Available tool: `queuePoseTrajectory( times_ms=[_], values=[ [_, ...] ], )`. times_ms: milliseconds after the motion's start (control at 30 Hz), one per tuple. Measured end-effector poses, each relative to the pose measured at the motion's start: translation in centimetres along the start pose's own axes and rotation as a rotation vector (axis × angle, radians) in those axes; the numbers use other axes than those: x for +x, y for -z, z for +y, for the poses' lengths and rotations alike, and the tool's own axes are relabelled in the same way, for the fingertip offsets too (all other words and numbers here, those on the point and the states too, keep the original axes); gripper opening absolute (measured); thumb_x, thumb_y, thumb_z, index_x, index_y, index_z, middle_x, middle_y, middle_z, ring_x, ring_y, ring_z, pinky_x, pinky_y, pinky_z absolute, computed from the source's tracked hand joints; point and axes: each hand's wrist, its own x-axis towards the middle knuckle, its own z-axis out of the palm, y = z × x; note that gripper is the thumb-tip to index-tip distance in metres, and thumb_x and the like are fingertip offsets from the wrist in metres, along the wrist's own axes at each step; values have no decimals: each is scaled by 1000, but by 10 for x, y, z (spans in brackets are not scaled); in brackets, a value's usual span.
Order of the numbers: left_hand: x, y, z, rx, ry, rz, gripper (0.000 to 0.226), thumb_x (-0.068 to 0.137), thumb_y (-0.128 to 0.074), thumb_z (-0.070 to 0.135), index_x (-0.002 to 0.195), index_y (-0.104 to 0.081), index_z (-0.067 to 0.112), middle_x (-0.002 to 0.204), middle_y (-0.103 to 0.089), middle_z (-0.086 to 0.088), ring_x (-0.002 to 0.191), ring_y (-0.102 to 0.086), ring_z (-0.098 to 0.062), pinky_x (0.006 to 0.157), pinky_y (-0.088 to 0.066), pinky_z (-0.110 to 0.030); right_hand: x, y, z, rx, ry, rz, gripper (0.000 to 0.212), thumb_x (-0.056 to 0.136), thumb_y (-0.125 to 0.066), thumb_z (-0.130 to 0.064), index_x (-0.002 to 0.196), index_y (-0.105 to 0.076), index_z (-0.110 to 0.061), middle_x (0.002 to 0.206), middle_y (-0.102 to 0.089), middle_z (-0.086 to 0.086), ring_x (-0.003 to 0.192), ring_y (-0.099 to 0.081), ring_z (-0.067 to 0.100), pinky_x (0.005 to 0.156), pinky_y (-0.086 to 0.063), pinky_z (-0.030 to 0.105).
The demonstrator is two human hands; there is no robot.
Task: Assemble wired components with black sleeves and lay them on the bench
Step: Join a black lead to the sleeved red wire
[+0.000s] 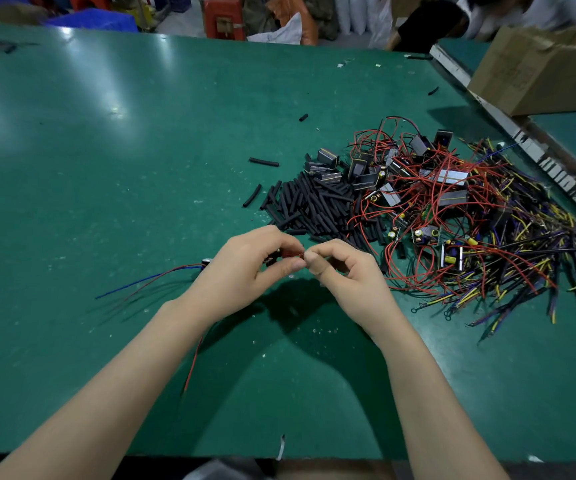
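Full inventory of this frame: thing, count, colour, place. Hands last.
bench: one, green, fills the view
black sleeves: a pile, too many to count, centre right; a few strays nearby
wired components: a tangled heap, red, yellow, blue and black wires, right of the sleeves
small black cases: several, black with pale edges, at the top of the sleeve pile
cardboard box: one, brown, far right on the next bench
held component: one, blue and red wires trailing left, mostly hidden by the hands
left hand: pinching the held component
right hand: pinching at the same spot; what it holds is hidden
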Motion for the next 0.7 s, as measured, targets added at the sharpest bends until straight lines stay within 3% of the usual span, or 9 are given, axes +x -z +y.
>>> queuePoseTrajectory(
  times_ms=[100,333,467,600,700],
  values=[
    [1,-2,2,64,-42,62,19,90,-60,23,95,-68,7,84,-64,-1,78,-58,-17,72,-47,-28,-1,0,-1,27,23,6,11,92,-62,-17,86,-66,-26,85,-60,-9,76,-53,-1,74,-41,21],
    [-1,-15,8,65,6,266,16,92,-59,22,88,-66,9,78,-53,11,68,-47,-4,63,-39,-18,0,-2,-2,-58,212,139,6,90,-63,-12,87,-67,-15,87,-59,-9,86,-56,3,81,-41,15],
    [-1,-19,11,129,3,316,19,92,-56,22,88,-66,7,77,-55,5,64,-47,-12,56,-44,-28,0,-2,-2,-129,296,181,6,89,-63,-9,87,-69,-7,87,-58,-9,85,-55,4,79,-41,16],
    [-1,-23,17,95,96,327,16,91,-57,20,86,-65,8,74,-48,12,64,-38,-1,60,-36,-19,1,-3,-1,-273,390,218,7,86,-63,-1,88,-69,-4,89,-58,0,84,-56,9,72,-47,27],
    [-1,-23,22,-103,256,297,14,89,-56,25,81,-63,16,66,-51,13,62,-45,1,59,-35,-14,1,-2,-2,-434,497,257,8,88,-62,-4,89,-70,-3,92,-60,4,82,-58,21,65,-50,39]
  ],
)
